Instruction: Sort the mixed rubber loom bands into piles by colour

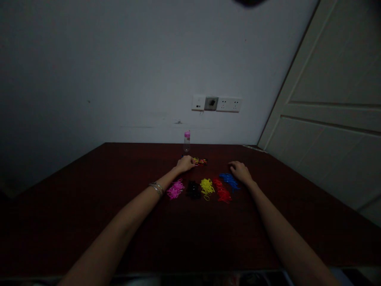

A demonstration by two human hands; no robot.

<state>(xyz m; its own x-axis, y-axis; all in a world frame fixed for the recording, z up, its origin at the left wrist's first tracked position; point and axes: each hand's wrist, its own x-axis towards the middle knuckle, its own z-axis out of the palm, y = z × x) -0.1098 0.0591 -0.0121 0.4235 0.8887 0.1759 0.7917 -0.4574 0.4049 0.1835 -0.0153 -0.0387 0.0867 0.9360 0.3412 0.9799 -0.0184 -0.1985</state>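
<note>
My left hand reaches far across the table, its fingers drawn together at the left edge of a small heap of mixed-colour rubber bands. What its fingertips pinch, if anything, is too small to make out. Just behind the blue rubber bands, my right hand rests low over the table with a gap between thumb and fingers and nothing visible in it. Left of the blue pile lie separate piles of red bands, yellow bands, black bands and pink bands.
A clear bottle with a pink cap stands behind my left hand, near the wall. The dark red-brown table meets the wall at the back. Wall sockets are above it, and a pale panelled door is on the right.
</note>
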